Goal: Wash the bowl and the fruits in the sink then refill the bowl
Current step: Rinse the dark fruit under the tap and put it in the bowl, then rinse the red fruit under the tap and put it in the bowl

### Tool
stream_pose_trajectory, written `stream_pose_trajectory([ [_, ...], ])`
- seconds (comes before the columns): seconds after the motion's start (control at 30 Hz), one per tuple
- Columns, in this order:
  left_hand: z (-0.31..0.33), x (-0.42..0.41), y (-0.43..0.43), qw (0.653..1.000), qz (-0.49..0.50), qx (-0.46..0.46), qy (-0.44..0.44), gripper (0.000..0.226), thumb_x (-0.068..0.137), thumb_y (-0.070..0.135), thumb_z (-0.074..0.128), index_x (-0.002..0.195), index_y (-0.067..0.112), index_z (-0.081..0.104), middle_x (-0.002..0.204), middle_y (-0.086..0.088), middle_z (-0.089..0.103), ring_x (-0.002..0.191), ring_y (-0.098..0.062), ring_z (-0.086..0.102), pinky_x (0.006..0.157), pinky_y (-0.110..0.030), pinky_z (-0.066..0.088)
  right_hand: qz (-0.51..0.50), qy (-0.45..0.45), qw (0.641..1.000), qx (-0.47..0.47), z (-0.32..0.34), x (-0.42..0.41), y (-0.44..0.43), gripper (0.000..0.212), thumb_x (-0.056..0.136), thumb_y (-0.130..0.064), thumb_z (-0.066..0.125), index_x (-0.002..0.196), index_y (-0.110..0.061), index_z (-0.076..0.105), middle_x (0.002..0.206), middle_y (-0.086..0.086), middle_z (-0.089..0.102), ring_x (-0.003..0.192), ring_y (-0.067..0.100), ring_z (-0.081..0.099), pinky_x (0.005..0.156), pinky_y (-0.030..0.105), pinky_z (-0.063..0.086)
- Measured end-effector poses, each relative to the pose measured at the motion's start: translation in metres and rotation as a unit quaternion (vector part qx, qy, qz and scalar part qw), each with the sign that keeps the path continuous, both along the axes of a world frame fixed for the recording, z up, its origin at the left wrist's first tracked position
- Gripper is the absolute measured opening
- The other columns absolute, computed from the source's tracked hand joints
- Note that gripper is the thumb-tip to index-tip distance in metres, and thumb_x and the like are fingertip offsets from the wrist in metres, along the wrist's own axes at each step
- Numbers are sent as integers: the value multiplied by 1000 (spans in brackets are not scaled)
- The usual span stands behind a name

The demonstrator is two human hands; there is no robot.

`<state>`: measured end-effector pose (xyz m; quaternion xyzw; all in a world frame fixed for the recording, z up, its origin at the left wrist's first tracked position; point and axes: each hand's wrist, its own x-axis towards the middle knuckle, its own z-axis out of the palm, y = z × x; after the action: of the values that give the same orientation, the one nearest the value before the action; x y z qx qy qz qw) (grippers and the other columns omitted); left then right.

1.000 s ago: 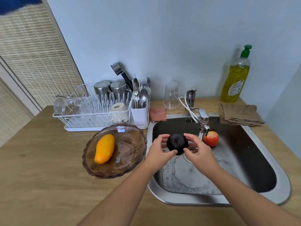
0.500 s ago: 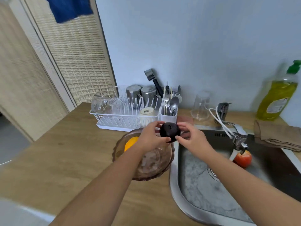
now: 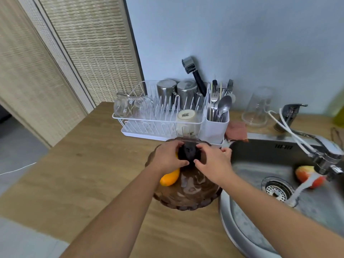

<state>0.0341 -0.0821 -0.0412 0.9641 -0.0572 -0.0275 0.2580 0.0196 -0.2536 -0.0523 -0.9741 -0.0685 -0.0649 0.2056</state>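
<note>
Now over the bowl rather than the sink, where it was a second ago, the dark round fruit is gripped from both sides, the left hand and right hand curling fingers and thumbs around its matt skin. It sits low over the far half of the translucent brown bowl; contact cannot be told. The bowl, with its scalloped rim, stands on the wood-grain counter just left of the steel sink. A smooth yellow-orange mango lies in the bowl's left side. A red apple rests in the sink under the running chrome tap. A white wire dish rack stands just beyond the bowl.
</note>
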Motion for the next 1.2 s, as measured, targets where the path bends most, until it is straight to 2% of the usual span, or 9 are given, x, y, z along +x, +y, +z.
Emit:
stream_pose_trajectory([
  [0.17, 2, -2, -2, 999, -11, 35, -5, 78, 76, 48, 71, 143, 28, 37, 141, 1, 47, 132, -21, 41, 111, -43, 32, 4, -3, 1000, -31, 10, -3, -2, 48, 87, -48, 53, 133, -35, 45, 125, -10, 59, 122, 13, 47, 94, 37, 20],
  [0.33, 24, -19, -27, 992, -15, -34, -118, 60, 81, 35, 69, 136, 28, 46, 133, 3, 48, 130, -16, 35, 111, -36, 31, 7, -28, 997, 76, 22, -15, -27, 39, 87, -41, 58, 125, -36, 52, 118, -15, 59, 116, 8, 48, 91, 32, 18],
  [0.5, 38, -34, -97, 972, -101, -105, -183, 39, 81, 18, 67, 119, 19, 58, 112, 2, 58, 110, -14, 51, 98, -28, 39, 13, -70, 978, 197, 18, -54, -89, 29, 82, -18, 69, 111, -21, 65, 101, -6, 65, 99, 13, 58, 90, 28, 44],
  [0.57, 34, -44, -136, 968, -139, -128, -167, 30, 81, 15, 66, 110, 17, 61, 95, 6, 58, 94, -10, 52, 85, -20, 39, -17, -72, 974, 214, 11, -76, -125, 23, 81, -14, 69, 103, -21, 65, 91, -6, 64, 89, 9, 58, 80, 15, 42],
  [0.7, 6, -70, -215, 962, -220, -133, -95, 14, 82, 14, 64, 96, 15, 63, 77, 7, 57, 77, -9, 53, 73, -18, 36, -120, -80, 968, 204, -6, -115, -200, 19, 79, -14, 68, 86, -29, 60, 75, -10, 61, 73, 5, 57, 65, 9, 40],
  [0.8, -22, -91, -268, 952, -249, -174, -23, 11, 82, 12, 62, 92, 15, 65, 74, 12, 56, 70, -2, 52, 70, -13, 38, -190, -62, 959, 200, -14, -133, -247, 15, 79, -10, 68, 82, -24, 63, 73, -8, 62, 69, 8, 57, 64, 25, 47],
  [0.87, -42, -99, -306, 948, -257, -188, 25, 12, 83, 15, 61, 94, 18, 64, 78, 6, 61, 73, -6, 54, 71, -18, 42, -216, -47, 954, 203, -22, -138, -277, 13, 80, -10, 67, 81, -22, 64, 72, -7, 61, 68, 10, 58, 62, 27, 47],
  [1.03, -81, -83, -372, 956, -143, -234, 107, 22, 85, 15, 63, 107, 19, 58, 102, 1, 59, 88, -9, 53, 74, -15, 38, -267, 52, 929, 250, -53, -110, -327, 18, 85, -14, 65, 99, -25, 61, 97, -5, 63, 87, 9, 58, 71, 21, 45],
  [1.2, -129, -36, -416, 921, 80, -326, 196, 40, 88, 19, 61, 127, 18, 49, 131, -9, 50, 113, -24, 53, 99, -39, 45, -279, 126, 918, 254, -92, -55, -362, 48, 84, -14, 66, 129, -23, 52, 129, 1, 56, 117, 17, 53, 99, 34, 45],
])
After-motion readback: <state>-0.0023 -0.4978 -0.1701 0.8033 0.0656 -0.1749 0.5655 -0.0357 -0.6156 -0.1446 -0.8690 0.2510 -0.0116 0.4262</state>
